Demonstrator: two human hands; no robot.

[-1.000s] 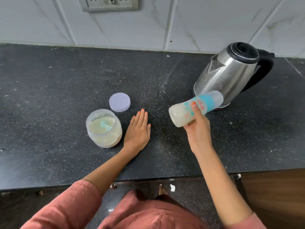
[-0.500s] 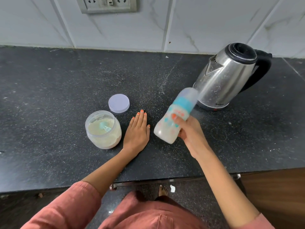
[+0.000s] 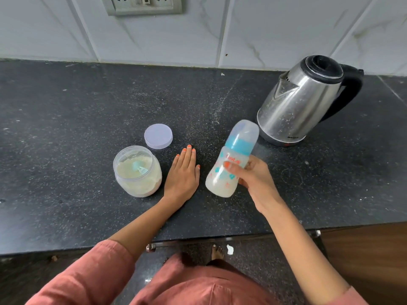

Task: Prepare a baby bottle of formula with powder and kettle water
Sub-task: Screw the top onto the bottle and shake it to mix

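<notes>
My right hand [image 3: 255,180] grips a baby bottle [image 3: 231,160] around its middle, above the dark counter. The bottle has a teal collar and a clear cap, holds milky white liquid, and tilts with its cap pointing up and away toward the kettle. My left hand [image 3: 182,172] lies flat on the counter, palm down, holding nothing. Just left of that hand stands an open clear jar of pale formula powder [image 3: 137,171] with a teal scoop lying in it. The jar's lilac lid [image 3: 158,136] rests flat behind it. A steel kettle [image 3: 301,102] with a black handle stands at the right rear.
The black speckled counter [image 3: 66,133] runs to a white tiled wall with a socket plate [image 3: 143,5] at the top. The counter's front edge lies near my body, with a drawer handle [image 3: 152,247] and floor below it.
My right hand has swung the bottle from lying nearly sideways by the kettle to a steeper, cap-up tilt, lower and closer to my left hand. The left hand stayed flat.
</notes>
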